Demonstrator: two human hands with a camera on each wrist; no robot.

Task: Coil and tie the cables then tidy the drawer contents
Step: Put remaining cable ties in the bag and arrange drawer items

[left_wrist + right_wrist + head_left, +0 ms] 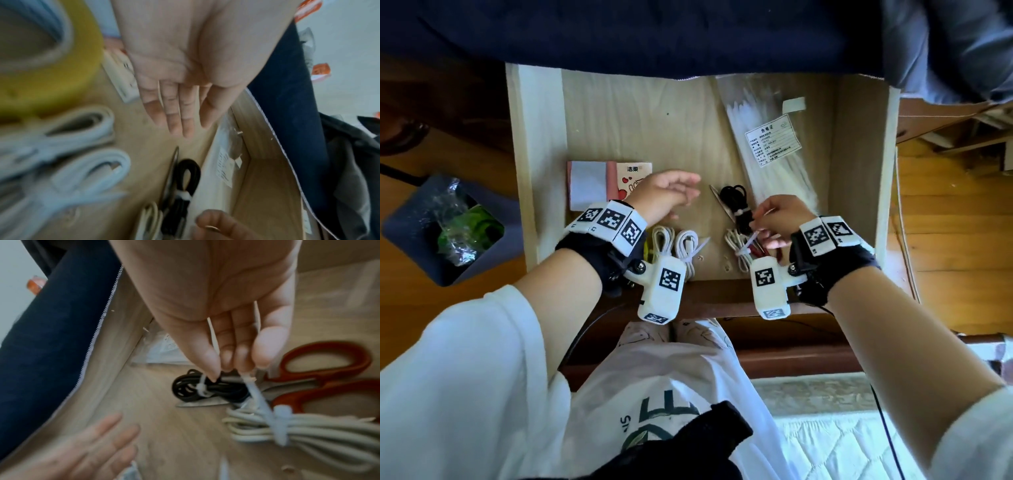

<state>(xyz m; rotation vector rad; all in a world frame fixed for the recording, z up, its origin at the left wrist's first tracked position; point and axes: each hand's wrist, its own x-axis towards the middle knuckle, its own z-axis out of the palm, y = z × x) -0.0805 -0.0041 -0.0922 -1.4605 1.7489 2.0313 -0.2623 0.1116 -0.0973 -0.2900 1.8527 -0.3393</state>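
In the open wooden drawer [541,171], my right hand [760,226] pinches the tail of a white zip tie [257,394]. That tie is looped round a pale coiled cable [308,431], which lies over red-handled scissors [329,369]. Just beyond it lies a black coiled cable [736,202], bound with its own white tie. My left hand [681,192] hovers open over the drawer floor to the left of the black coil, fingers straight and holding nothing. Two white coiled cables [678,243] lie near the drawer's front edge, below my left wrist.
A clear bag of white zip ties [767,147] lies along the drawer's right side. Tissue packets [599,181] sit at the left. A yellow tape roll [51,73] is near the white coils. Dark blue fabric [654,34] overhangs the drawer's back. A bin [445,226] stands on the floor at left.
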